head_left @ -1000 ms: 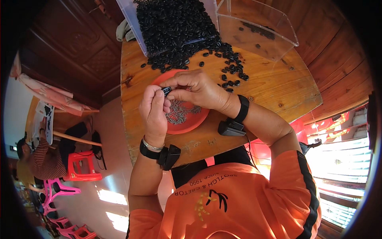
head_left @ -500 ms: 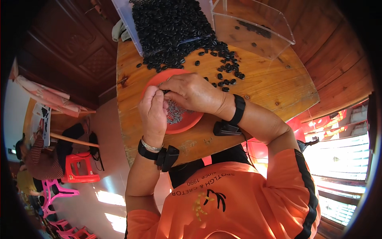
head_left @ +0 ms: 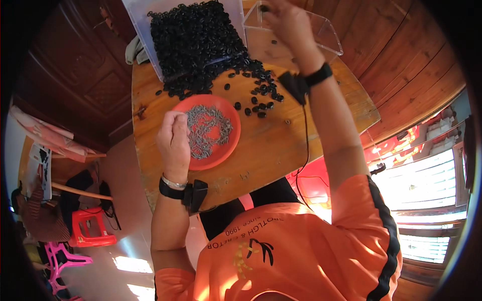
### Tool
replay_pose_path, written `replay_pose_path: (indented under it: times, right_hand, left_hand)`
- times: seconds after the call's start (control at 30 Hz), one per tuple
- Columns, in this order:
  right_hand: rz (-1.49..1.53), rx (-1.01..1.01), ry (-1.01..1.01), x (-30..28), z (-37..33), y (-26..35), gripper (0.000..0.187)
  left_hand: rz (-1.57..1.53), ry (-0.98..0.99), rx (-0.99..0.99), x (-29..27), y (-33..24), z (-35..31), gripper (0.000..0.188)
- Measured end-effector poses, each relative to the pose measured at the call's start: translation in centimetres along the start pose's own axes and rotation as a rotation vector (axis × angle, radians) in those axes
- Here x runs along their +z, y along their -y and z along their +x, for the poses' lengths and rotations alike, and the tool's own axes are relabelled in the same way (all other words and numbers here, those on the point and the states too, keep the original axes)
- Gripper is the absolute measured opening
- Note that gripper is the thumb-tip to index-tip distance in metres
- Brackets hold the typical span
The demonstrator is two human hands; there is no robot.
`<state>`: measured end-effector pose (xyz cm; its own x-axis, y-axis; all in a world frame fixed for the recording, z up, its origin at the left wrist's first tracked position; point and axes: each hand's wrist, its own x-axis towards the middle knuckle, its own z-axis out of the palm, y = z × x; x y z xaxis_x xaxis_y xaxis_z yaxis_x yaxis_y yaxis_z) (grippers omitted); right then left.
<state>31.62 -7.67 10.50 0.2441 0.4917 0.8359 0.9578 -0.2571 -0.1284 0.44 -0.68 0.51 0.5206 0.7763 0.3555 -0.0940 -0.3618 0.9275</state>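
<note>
My left hand [head_left: 174,143] is curled closed at the left rim of a round orange-red plate [head_left: 234,145]; whatever its fingers hold is hidden. Many small grey metal screws or pins [head_left: 207,131] lie spread in the plate. At the far right, my right hand [head_left: 291,27] reaches over a clear plastic bin [head_left: 329,37], blurred by motion. A small black oval piece [head_left: 264,8] shows at its fingertips. Beyond the plate, a heap of similar black oval pieces [head_left: 196,40] fills a tilted translucent box [head_left: 143,42] and spills onto the wooden table [head_left: 271,145].
Several loose black pieces [head_left: 262,106] lie right of the plate. A grey cloth [head_left: 134,50] is beside the box. Black devices are strapped to both my wrists, one with a hanging cable [head_left: 307,135]. Far left, another person [head_left: 42,215] sits near a red stool [head_left: 90,228].
My right hand has left the plate and my left hand, moving far and right over the clear bin with a black piece. My left hand stays by the plate, fingers closed.
</note>
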Motion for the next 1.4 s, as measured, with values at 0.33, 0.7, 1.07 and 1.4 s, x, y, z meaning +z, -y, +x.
replay_pose_path:
  times: [0.33, 0.7, 1.07, 1.4]
  right_hand:
    - [0.298, 0.106, 0.615, 2.3, -6.2, -0.4, 0.020]
    - [0.000, 0.018, 1.064, 2.5, -8.6, 1.6, 0.020]
    - [0.249, 0.081, 1.011, 3.5, -7.8, 4.5, 0.016]
    - [0.839, -0.369, 0.468, 2.8, -8.8, 13.5, 0.010]
  left_hand:
    - [0.029, 0.059, 0.033, 0.0, 0.8, 0.3, 0.020]
    - [0.079, 0.109, 0.024, 0.2, 0.3, 0.0, 0.018]
    - [0.109, 0.093, -0.098, -0.7, 1.0, 1.1, 0.017]
    - [-0.409, 0.270, -0.408, -1.0, 1.3, 1.1, 0.029]
